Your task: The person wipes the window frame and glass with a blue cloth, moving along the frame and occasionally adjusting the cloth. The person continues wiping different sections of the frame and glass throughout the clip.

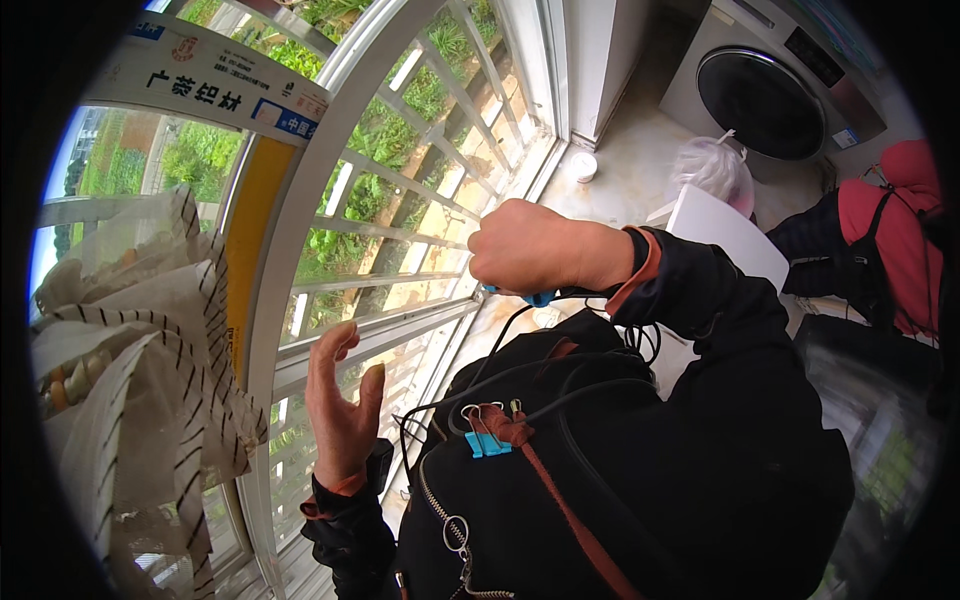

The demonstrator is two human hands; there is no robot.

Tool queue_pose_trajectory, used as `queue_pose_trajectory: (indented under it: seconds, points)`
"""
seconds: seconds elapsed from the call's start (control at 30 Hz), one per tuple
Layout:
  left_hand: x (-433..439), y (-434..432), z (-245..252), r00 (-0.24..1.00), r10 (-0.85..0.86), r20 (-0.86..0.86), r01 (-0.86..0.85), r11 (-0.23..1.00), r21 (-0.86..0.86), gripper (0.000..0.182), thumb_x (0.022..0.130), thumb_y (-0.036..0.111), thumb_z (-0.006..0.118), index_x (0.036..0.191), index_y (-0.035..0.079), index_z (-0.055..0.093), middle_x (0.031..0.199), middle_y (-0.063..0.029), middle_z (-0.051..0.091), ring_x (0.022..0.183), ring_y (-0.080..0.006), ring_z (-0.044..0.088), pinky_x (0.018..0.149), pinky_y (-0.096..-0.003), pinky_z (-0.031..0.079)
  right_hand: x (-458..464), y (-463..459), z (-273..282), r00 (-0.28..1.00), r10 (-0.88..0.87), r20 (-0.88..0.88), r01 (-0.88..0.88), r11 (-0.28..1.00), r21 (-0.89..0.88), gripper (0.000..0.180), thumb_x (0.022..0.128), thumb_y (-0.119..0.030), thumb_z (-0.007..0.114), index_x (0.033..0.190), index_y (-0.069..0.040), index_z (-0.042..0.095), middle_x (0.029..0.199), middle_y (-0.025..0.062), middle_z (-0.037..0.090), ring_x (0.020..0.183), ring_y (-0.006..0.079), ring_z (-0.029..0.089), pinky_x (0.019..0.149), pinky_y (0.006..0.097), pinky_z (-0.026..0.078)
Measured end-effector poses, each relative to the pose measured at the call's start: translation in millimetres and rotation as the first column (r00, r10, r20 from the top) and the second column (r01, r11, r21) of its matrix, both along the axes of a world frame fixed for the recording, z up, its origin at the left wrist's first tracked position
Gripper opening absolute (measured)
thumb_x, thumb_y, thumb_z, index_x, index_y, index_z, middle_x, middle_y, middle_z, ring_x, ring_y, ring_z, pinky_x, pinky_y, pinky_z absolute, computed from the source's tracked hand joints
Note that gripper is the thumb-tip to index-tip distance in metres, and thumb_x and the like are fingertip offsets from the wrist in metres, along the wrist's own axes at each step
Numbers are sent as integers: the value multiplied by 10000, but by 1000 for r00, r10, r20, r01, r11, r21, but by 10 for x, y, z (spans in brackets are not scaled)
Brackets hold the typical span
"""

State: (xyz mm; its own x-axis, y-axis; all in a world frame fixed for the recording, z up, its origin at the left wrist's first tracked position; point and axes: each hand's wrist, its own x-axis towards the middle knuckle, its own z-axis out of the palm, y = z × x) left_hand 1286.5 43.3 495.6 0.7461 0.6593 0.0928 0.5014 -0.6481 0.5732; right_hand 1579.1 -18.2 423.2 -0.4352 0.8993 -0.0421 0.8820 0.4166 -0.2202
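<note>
My right hand (525, 247) is a fist in front of the sliding window, closed around a small blue thing (540, 298); only bits of it show beneath the fingers, and its kind is hidden. Lower on the left, my left hand (341, 412) is raised with its fingers apart and nothing in it. It is in front of the white window frame (274, 315), near a sheer curtain (135, 375) with a striped edge. Black cables (480, 386) run across my dark jacket (660, 465), where a blue binder clip (487, 444) hangs by a reddish cord.
White bars (420, 135) stand outside the glass. Along the frame runs a yellow strip (259, 225). A washing machine (761, 101), a bag-lined bin (709, 169), a white tub (583, 166) and a white panel (724, 232) are beyond my right arm. Pink clothing (892, 240) is at far right.
</note>
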Motion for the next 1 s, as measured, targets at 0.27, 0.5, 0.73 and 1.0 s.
queue_pose_trajectory:
  seconds: [0.27, 0.5, 0.73, 1.0]
  points:
    - [983, -158, -219, 988, -96, 124, 139, 896, -421, 733, 818, 504, 762, 1306, 14, 518, 1166, -133, 602, 1098, -246, 581, 941, -341, 468, -530, 78, -5, 864, 237, -445, -191, 971, 146, 86, 719, -129, 655, 658, -73, 631, 686, 107, 649, 653, 322, 627, 575, 409, 495]
    - [712, -251, -340, 990, 55, 127, 15, 867, -498, 297, 982, 297, 616, 1012, 2, 605, 846, -69, 623, 817, -115, 545, 762, -269, 472, -1039, 34, -27, 907, 174, -383, -248, 957, -151, 86, 780, -89, 622, 797, -58, 700, 847, 133, 692, 839, 302, 650, 765, 388, 521]
    - [203, -193, -559, 992, 73, 102, -26, 915, -402, 332, 997, 263, 571, 837, -28, 579, 664, -227, 528, 580, -312, 403, 584, -392, 431, -1606, -157, -36, 872, 236, -429, -317, 940, -128, 110, 756, -57, 618, 831, -40, 697, 860, 140, 688, 845, 319, 649, 771, 401, 519]
    - [-428, -231, -596, 997, 47, -61, -36, 983, 178, 280, 956, 307, 594, 864, 49, 538, 751, -183, 636, 708, -434, 616, 582, -494, 474, -2321, -132, -201, 952, 42, -304, -113, 969, -220, 95, 746, -51, 618, 804, -60, 693, 842, 124, 697, 800, 331, 653, 717, 419, 515]
